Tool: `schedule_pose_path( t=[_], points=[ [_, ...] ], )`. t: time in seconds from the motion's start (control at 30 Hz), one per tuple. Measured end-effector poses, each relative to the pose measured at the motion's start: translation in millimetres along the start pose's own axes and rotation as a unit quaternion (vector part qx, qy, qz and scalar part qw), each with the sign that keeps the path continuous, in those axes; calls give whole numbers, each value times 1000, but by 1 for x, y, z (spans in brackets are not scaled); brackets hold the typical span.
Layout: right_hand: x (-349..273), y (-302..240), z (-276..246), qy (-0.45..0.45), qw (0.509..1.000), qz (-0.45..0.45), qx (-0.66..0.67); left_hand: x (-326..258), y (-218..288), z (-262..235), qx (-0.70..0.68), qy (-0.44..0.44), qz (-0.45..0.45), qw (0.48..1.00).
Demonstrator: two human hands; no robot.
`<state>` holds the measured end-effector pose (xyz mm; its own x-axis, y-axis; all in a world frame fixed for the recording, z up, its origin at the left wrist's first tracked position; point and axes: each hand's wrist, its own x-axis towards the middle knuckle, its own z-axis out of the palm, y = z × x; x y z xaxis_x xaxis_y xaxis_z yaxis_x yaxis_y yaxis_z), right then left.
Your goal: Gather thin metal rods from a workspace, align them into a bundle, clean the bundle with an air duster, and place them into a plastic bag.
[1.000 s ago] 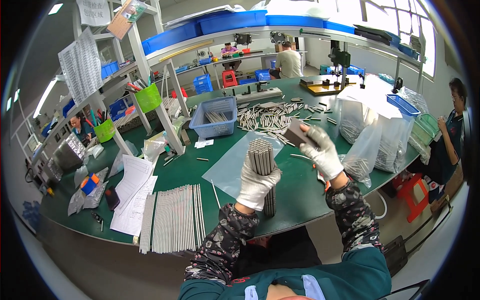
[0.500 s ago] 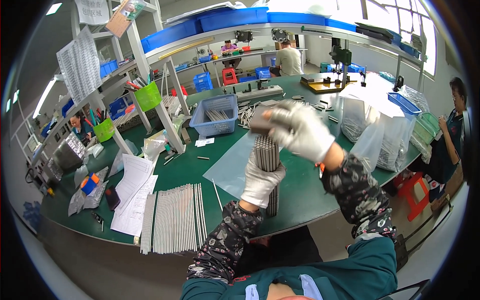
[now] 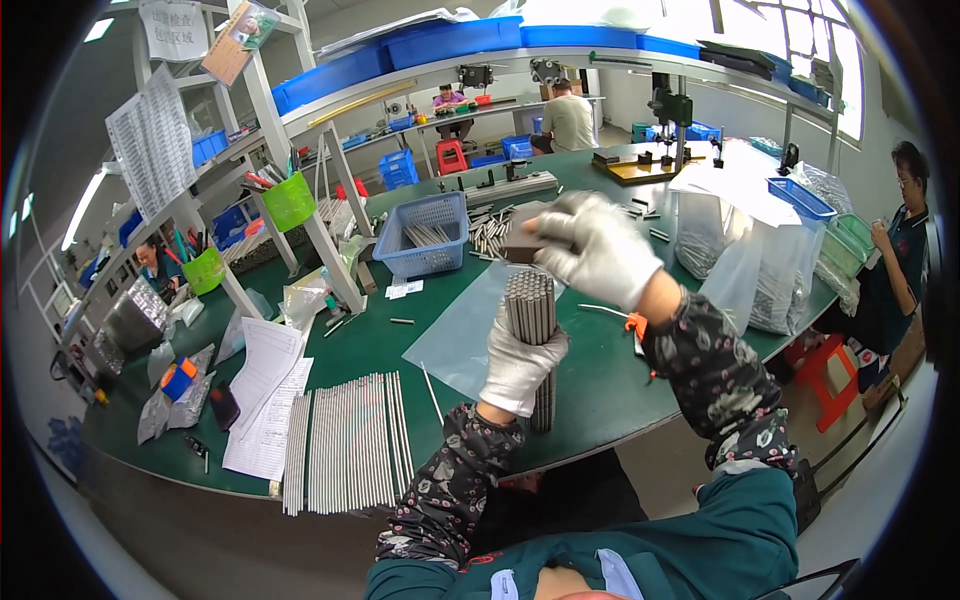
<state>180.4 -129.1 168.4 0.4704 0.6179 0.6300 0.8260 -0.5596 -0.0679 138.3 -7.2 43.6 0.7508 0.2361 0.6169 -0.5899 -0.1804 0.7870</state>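
My left hand (image 3: pixel 520 368), in a white glove, is wrapped round an upright bundle of thin metal rods (image 3: pixel 530 308) standing on the green table. The rods' round top ends show above the fist, packed closely together. Just above the bundle, apart from its top, a dark brown block (image 3: pixel 524 242) is gripped in my white-gloved right hand (image 3: pixel 606 250), which is smeared by motion. To the left, a row of long metal rods (image 3: pixel 350 440) lies side by side at the table's front edge, with a single rod (image 3: pixel 432 393) beside it. A clear plastic sheet (image 3: pixel 450 335) lies behind my left hand.
A blue basket (image 3: pixel 424 235) holds rods; loose short pieces (image 3: pixel 490 228) lie behind the block. An orange-handled tool (image 3: pixel 636 325) rests near my right wrist. Filled plastic bags (image 3: pixel 775 270) stand at right, papers (image 3: pixel 265 390) at left. A person (image 3: pixel 905 230) is at the right.
My right hand has raised the brown block slightly, uncovering the rods' top ends. My left hand keeps its hold on the bundle. The orange-handled tool shows more fully now.
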Motion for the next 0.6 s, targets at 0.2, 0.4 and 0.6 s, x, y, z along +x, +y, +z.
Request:
schedule_pose_path(
  t=[0.2,0.4,0.6],
  points=[
    [-9,-5,11,14,967,-82,239,-3,-4,9,-293,80,-56,951],
    [-58,54,60,-15,987,136,-80,-6,8,-1,-91,4,-28,995],
    [-109,65,98,-133,968,195,-85,-6,1,-3,-63,5,-30,998]
  ],
)
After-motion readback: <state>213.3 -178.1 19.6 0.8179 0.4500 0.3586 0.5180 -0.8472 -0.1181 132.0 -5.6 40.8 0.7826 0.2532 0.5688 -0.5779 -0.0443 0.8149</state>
